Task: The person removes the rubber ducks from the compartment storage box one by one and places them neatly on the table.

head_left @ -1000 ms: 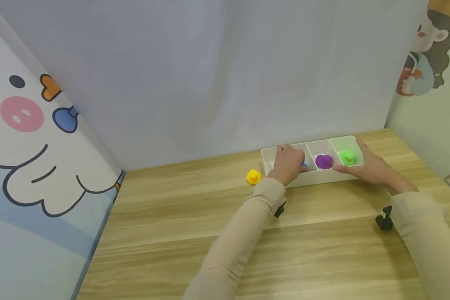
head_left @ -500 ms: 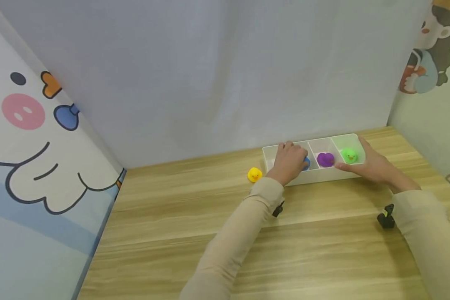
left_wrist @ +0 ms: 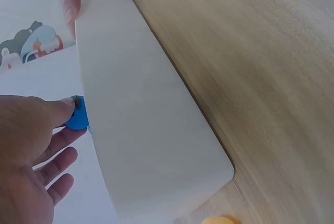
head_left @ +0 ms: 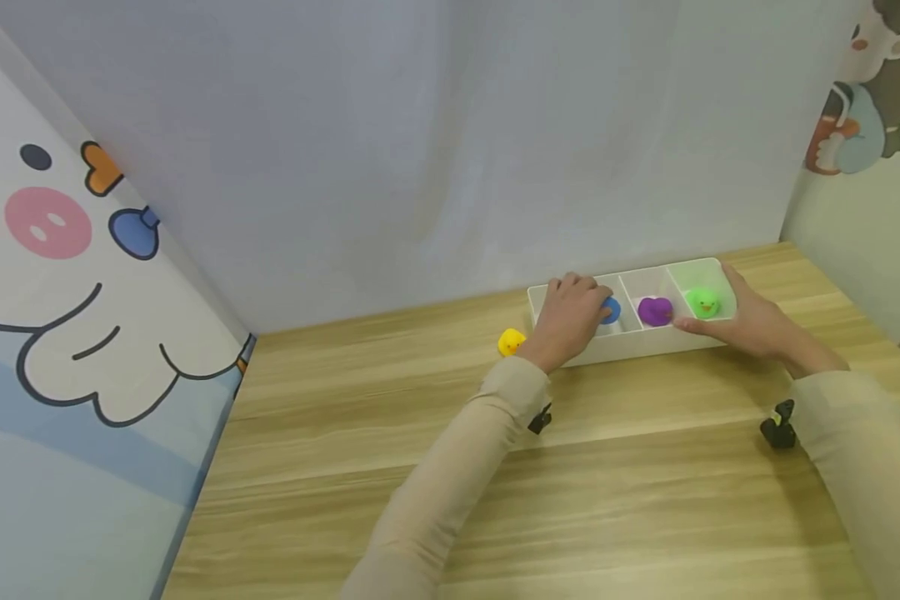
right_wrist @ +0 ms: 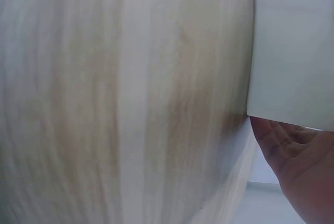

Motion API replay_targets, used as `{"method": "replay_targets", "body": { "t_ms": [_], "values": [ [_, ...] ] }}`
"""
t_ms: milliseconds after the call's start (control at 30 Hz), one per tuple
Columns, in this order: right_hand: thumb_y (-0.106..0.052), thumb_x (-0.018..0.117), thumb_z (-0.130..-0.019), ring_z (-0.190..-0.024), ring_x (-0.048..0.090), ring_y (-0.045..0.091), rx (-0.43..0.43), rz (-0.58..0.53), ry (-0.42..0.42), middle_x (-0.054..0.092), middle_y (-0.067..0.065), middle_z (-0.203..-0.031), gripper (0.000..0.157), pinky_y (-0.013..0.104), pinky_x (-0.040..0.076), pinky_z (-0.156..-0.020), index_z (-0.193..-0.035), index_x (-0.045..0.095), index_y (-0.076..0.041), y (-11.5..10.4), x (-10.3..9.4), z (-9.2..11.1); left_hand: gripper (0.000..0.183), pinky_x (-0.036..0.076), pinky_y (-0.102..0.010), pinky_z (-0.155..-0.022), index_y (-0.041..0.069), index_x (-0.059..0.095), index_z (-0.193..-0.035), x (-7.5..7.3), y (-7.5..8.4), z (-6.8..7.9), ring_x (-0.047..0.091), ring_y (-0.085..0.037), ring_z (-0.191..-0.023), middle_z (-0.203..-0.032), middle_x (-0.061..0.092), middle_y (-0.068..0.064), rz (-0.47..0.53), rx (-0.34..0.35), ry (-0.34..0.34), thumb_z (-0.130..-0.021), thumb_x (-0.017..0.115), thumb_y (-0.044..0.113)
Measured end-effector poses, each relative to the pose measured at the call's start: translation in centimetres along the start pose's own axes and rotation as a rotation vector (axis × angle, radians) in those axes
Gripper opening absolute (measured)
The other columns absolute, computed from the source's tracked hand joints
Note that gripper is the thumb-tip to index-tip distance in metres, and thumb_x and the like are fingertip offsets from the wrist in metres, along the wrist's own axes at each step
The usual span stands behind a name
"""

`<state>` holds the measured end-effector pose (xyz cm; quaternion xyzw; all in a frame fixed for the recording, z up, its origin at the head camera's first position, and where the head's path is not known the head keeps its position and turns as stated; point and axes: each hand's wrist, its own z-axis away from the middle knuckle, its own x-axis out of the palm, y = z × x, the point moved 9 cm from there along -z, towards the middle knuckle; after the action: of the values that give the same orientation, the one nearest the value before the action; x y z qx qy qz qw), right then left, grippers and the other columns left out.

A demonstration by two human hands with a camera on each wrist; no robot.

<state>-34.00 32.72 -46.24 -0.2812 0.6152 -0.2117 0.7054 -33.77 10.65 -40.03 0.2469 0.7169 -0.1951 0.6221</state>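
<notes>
A long white divided box [head_left: 622,343] stands on the table near the back wall. My left hand [head_left: 570,315] reaches over its left part, and in the left wrist view thumb and index finger pinch a blue rubber duck [left_wrist: 78,114] at the box's rim. Two compartments further right hold a purple rubber duck [head_left: 656,311] and a green rubber duck [head_left: 703,302]. My right hand [head_left: 753,325] grips the box's right end, thumb along the front wall. Just outside the left end a yellow rubber duck [head_left: 511,342] sits on the table, partly behind my left wrist.
The wood-grain table [head_left: 330,417] reaches toward me and to the left. A pale back wall [head_left: 345,167] rises right behind the box. Printed side panels close off the left and right. Black camera mounts hang at both wrists.
My left hand has shifted slightly left, showing more of the blue duck. My right hand keeps its grip on the box end. The head view has shifted a little.
</notes>
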Motion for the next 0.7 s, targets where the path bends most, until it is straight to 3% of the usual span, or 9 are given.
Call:
{"method": "replay_targets", "body": {
  "t_ms": [367, 700],
  "values": [
    [-0.052, 0.073, -0.091, -0.115, 0.048, 0.039, 0.017, -0.024, -0.016, 0.048, 0.022, -0.131, 0.106, 0.059, 0.042, -0.095, -0.161, 0.005, -0.013, 0.0, 0.1, 0.0, 0.037, 0.043, -0.033, -0.102, 0.02, 0.06, -0.141, -1.4, -1.2, 1.3, 0.055, -0.018, -0.126, -0.137, 0.065, 0.004, 0.063, -0.008, 0.071, -0.109, 0.047, 0.035],
    [-0.047, 0.075, -0.09, -0.108, 0.05, 0.032, -0.012, -0.022, 0.019, 0.051, 0.018, -0.124, 0.095, 0.037, 0.04, -0.083, -0.156, 0.016, -0.012, -0.4, -0.2, 0.1, 0.038, 0.044, -0.035, -0.1, 0.02, 0.058, -0.143, -2.4, -2.2, 2.9, 0.056, -0.019, -0.127, -0.137, 0.065, 0.003, 0.097, 0.004, 0.133, -0.109, 0.048, 0.032]
  ]
}}
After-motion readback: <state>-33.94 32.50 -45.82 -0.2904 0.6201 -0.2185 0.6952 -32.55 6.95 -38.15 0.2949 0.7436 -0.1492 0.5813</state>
